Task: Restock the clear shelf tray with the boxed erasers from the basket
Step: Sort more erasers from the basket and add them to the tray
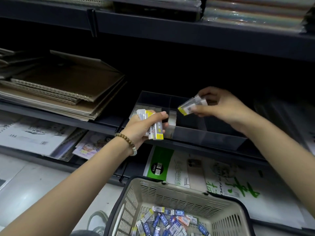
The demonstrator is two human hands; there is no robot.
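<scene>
At frame centre, the left hand [143, 126] grips a bundle of boxed erasers [156, 130] just over the front-left rim of the clear tray [213, 133]. The right hand [221, 108] pinches two boxed erasers [189, 106] above the tray's middle compartment, where open floor shows. Dark room lies under the upper shelf [187, 33]. Lower centre, the basket [170, 186] holds loose erasers [167, 222].

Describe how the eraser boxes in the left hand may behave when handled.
Probably light: the left hand holds several boxes at once. Likely stiff and unlikely to roll, as their sides look flat. Their shiny wrap may let them slide against each other.
</scene>
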